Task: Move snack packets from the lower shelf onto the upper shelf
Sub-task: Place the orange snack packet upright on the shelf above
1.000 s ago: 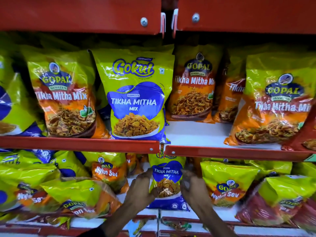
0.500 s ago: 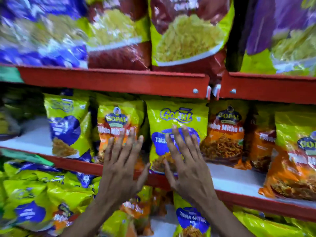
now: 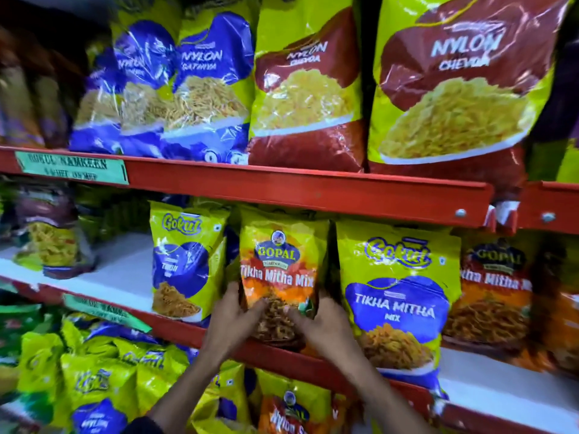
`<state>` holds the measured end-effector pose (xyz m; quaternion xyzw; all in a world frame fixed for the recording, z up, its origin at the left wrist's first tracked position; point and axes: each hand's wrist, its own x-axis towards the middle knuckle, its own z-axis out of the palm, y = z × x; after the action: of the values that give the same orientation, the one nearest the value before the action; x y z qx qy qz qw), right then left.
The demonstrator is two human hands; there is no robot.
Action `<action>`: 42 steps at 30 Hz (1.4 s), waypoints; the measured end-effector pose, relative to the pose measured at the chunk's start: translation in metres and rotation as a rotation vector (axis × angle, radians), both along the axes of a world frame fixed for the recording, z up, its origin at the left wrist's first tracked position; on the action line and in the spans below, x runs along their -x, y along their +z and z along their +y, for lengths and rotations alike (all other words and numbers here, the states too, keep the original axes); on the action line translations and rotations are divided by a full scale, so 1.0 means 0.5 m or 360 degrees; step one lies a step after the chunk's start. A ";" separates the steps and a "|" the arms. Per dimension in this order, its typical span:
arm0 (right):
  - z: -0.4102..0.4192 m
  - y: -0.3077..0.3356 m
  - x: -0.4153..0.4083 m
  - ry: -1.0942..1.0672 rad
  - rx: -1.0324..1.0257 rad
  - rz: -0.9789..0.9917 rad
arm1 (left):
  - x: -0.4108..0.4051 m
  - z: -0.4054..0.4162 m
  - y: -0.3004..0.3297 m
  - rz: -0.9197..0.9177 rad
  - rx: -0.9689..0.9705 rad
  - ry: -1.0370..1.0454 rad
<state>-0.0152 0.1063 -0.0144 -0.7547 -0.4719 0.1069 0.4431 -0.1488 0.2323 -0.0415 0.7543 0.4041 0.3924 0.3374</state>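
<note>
An orange and yellow Gopal Tikha Mitha Mix packet [image 3: 279, 270] stands upright on the middle shelf [image 3: 125, 277]. My left hand [image 3: 233, 321] grips its lower left side and my right hand [image 3: 322, 324] grips its lower right side. A yellow and blue Gokul Tikha Mitha Mix packet [image 3: 398, 302] stands just to its right, and a smaller Gokul packet [image 3: 185, 264] to its left. Below, the lower shelf holds several yellow packets [image 3: 97, 377], among them a Nylon Sev packet [image 3: 291, 411].
The top shelf's red edge [image 3: 313, 189] carries blue Nylon Gathiya packets [image 3: 200, 86] and maroon Nylon Chevda packets [image 3: 451, 89]. More Gopal packets [image 3: 495, 292] stand at the right of the middle shelf. A bare white stretch of shelf lies left of the small Gokul packet.
My hands left the Gokul packet on the lower shelf, rose open in front of the middle shelf, and now close on the Gopal packet. The camera has tilted upward.
</note>
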 end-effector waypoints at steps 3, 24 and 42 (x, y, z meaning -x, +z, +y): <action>0.008 0.001 -0.006 0.0044 0.0000 0.0173 | -0.015 0.021 -0.011 -0.0239 0.0312 -0.0115; -0.416 0.072 -0.056 0.0059 -0.0788 0.0471 | -0.050 -0.383 0.138 -0.0889 -0.0018 -0.0616; -0.557 -0.019 -0.313 -0.0341 -0.0703 0.0584 | -0.332 -0.518 0.071 -0.0572 0.0327 -0.0736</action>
<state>0.1412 -0.1719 -0.0241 -0.6537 -0.3134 0.0889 0.6830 0.0170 -0.0267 -0.0059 0.7067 0.1932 0.3894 0.5582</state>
